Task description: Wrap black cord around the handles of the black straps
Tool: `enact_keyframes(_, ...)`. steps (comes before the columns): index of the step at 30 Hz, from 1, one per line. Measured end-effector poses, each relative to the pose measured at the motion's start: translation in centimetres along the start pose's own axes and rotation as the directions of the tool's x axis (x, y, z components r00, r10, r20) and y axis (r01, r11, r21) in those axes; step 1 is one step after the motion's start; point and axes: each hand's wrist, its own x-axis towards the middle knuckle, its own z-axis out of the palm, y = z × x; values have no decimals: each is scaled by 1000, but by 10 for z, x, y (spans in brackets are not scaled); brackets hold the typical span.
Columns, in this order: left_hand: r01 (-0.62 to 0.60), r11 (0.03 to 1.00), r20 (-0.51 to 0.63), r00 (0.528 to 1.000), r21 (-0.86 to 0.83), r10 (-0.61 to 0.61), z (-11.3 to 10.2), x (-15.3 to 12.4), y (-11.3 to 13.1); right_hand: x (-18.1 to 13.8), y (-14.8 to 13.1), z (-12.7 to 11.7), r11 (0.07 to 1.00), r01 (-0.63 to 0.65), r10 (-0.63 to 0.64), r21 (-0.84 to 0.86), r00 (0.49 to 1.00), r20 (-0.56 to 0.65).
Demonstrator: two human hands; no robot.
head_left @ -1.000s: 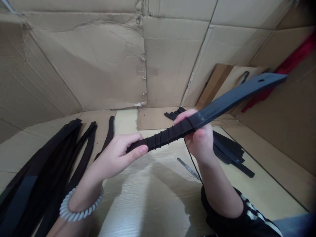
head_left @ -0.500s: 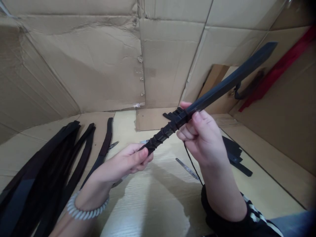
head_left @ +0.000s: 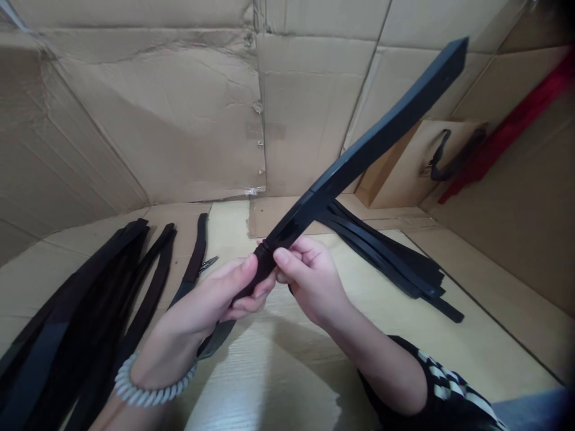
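A long black sword-shaped piece (head_left: pixel 381 137) slants from the lower left to the upper right, its far end raised above the table. My left hand (head_left: pixel 238 287) is closed around its lower part, thumb on top. Just beside it, my right hand (head_left: pixel 314 278) pinches at the piece, thumb and fingers pressed together. Dark cord wrapping (head_left: pixel 265 244) shows at the edge of my left grip, while the surface above it looks bare. What lies between my right fingertips is mostly hidden.
Several similar black pieces (head_left: pixel 76 311) lie piled at the left, with a single one (head_left: pixel 195 251) and small snips (head_left: pixel 208 263) nearby. More black strips (head_left: pixel 386 257) fan out at the right. A paper bag (head_left: pixel 404 167) stands behind them, against cardboard walls (head_left: pixel 193 108).
My right hand has moved down and left, close to my left hand. The spaced cord turns along the handle no longer show. The piece has turned and tilts more steeply.
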Motion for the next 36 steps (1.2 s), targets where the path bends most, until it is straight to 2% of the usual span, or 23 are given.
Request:
enact_keyframes(4,15,999,14,1000,-38,-14,-4,-2,-1,-1,-6,-5,996,41,-44,-81,999,-32)
enact_keyframes(7,5,996,92,996,-86,3,-5,-3,-2,-3,-17,-12,980,82,-75,-180,996,46)
enact_keyframes(9,-6,981,152,988,-192,36,-2,-3,-1,-5,-22,-13,978,105,-93,-180,993,76)
enact_keyframes(11,5,946,207,976,-323,65,2,-2,1,-7,-23,-9,990,96,-87,-104,993,86)
enact_keyframes(13,40,905,253,964,-423,76,9,-1,3,-11,-24,-3,998,43,-46,42,995,83)
enact_keyframes(17,88,839,276,958,-537,76,20,-5,5,-16,-26,8,949,-69,44,309,995,87)
enact_keyframes(21,143,746,293,953,-650,73,25,-10,4,-19,-27,9,936,-86,71,341,996,56)
enact_keyframes(23,114,770,277,957,-627,85,25,-11,6,-21,-26,7,973,-49,40,227,998,45)
enact_keyframes(25,59,824,234,968,-564,91,25,-11,9,-23,-24,6,1000,27,-28,15,999,32)
enact_keyframes(27,6,869,161,983,-495,85,23,-10,13,-24,-24,5,983,99,-94,-156,995,36)
enact_keyframes(28,-16,884,116,990,-467,80,22,-10,15,-23,-23,5,976,115,-108,-187,993,47)
enact_keyframes(31,-59,905,6,998,-422,68,17,-9,19,-18,-23,8,981,103,-99,-162,995,31)
enact_keyframes(34,-58,917,-62,997,-395,36,11,-6,19,-9,-23,14,990,50,-53,-130,999,-12)
enact_keyframes(36,-65,921,-109,994,-384,24,7,-4,18,-3,-22,18,997,6,-5,-73,1000,5)
